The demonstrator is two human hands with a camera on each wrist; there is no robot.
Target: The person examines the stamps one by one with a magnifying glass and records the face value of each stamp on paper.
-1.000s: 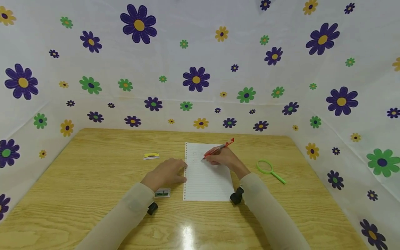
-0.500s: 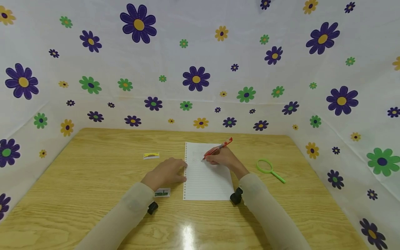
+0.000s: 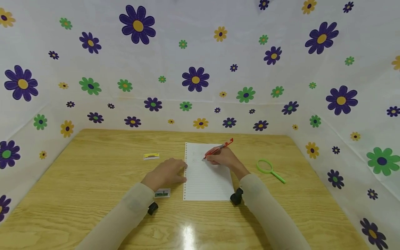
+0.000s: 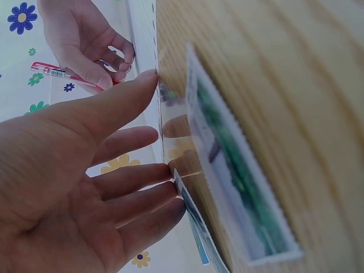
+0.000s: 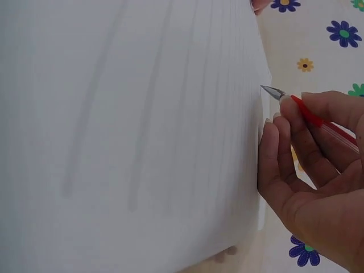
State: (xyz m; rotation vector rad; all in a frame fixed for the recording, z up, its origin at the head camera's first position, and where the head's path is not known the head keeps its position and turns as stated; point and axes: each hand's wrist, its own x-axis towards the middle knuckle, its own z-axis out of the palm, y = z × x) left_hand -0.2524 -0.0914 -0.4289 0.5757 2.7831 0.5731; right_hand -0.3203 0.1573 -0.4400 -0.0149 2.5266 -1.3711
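A white lined sheet of loose-leaf paper (image 3: 207,185) lies on the table, with faint writing near its top. Above it my right hand (image 3: 223,158) pinches a red pen (image 3: 225,143), its tip at the written lines. In the right wrist view, thumb and fingertips grip the pen (image 5: 310,114) close to its metal point. My left hand (image 3: 165,173) rests at the sheet's punched left edge, its fingers extended and holding nothing. Beside that wrist lies a stamp-like picture (image 3: 163,193) with a green landscape, partly hidden by the sleeve; the left wrist view shows its toothed border (image 4: 233,176).
Farther back, left of the sheet, is a yellow stamp-like picture (image 3: 151,156). A green magnifying glass (image 3: 278,177) lies to the right of my right hand. Flower-patterned white cloth (image 3: 168,62) surrounds the wooden table (image 3: 93,166) at the back and sides.
The pen tip shifts very slightly along the writing line, and the right hand moves a touch with it. The left hand, sheet, pictures and magnifying glass stay in place.
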